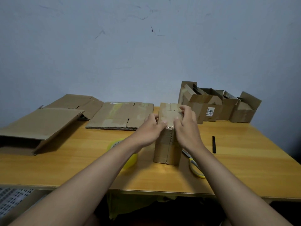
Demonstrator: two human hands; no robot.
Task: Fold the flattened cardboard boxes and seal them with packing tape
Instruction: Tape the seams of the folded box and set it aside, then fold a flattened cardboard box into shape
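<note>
A small folded cardboard box (167, 149) stands upright in the middle of the wooden table (244, 160), with tape over its top. My left hand (149, 129) grips the box's top left edge, thumb on the top face. My right hand (186, 126) grips the top right edge, fingers curled over the top flaps. A roll of yellowish packing tape (130, 158) lies on the table to the left of the box, partly hidden by my left forearm. Flattened boxes (123, 115) lie behind it.
Yellow-handled scissors (195, 168) lie right of the box, and a black stick-like object (213, 144) farther right. Several assembled open boxes (216, 105) stand at the back right against the wall. A large half-open carton (37, 128) lies at the left, more flat cardboard (76, 101) behind it.
</note>
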